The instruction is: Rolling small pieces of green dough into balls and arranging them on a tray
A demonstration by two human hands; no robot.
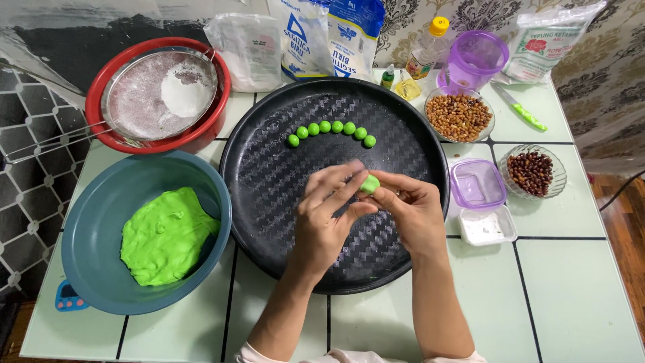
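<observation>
Over the round black tray, my left hand and right hand pinch one green dough ball between pressed fingers. Seven finished balls arc at twelve o'clock; a large dough mass waits in the teal bowl at nine o'clock on the bench.

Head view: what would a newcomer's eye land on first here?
The bright green dough in the blue bowl at the left stands out most. At centre, the left hand and right hand pinch a small green dough piece over the round black tray. A curved row of green balls lies on the tray's far side.
</observation>
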